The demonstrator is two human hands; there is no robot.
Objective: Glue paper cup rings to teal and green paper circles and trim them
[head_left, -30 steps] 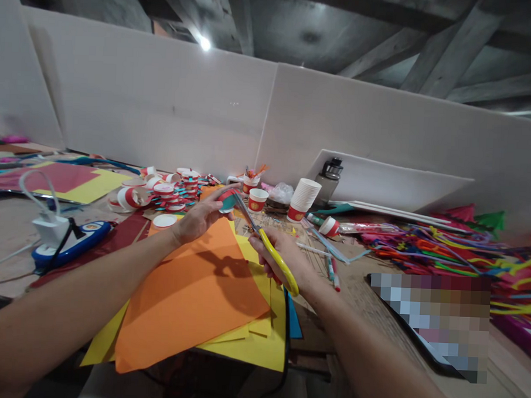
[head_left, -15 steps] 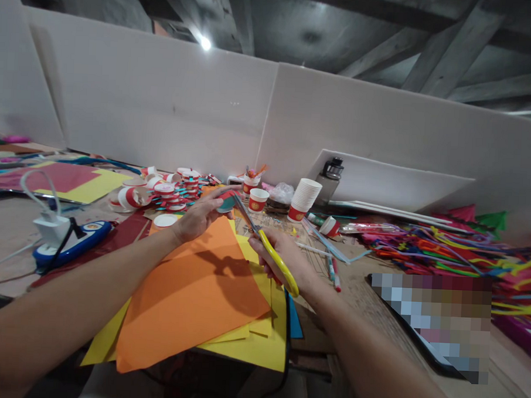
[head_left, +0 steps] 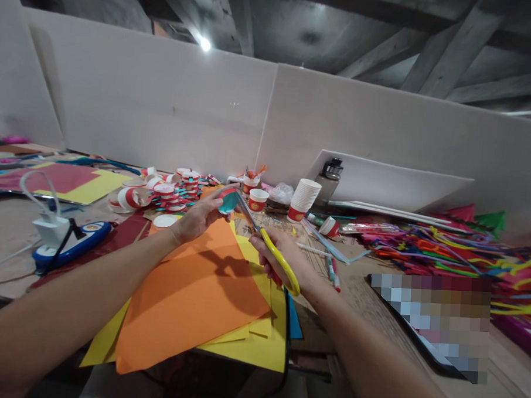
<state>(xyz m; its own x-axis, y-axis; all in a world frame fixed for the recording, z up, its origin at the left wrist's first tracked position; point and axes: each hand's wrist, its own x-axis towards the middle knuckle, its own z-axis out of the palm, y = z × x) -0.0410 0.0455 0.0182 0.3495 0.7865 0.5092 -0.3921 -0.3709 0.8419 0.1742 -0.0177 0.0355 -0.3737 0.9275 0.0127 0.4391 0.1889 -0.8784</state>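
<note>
My left hand (head_left: 199, 217) pinches a small teal and red paper piece (head_left: 228, 201) above the table. In my right hand (head_left: 284, 259) are yellow-handled scissors (head_left: 266, 241), fingers closed through the handles, and the blades reach up into that piece. Both hands hover over an orange paper sheet (head_left: 191, 289) that lies on yellow sheets (head_left: 259, 345).
Cut red-and-white cup pieces (head_left: 169, 190) pile up at the back left, beside a stack of paper cups (head_left: 304, 199) and a bottle (head_left: 330, 177). Coloured pipe cleaners (head_left: 457, 248) cover the right. A charger on a blue power strip (head_left: 65, 237) sits left. White boards (head_left: 163, 112) wall the back.
The paper piece has turned a little in my left hand and the scissor blades have worked along it. Both arms stay in place.
</note>
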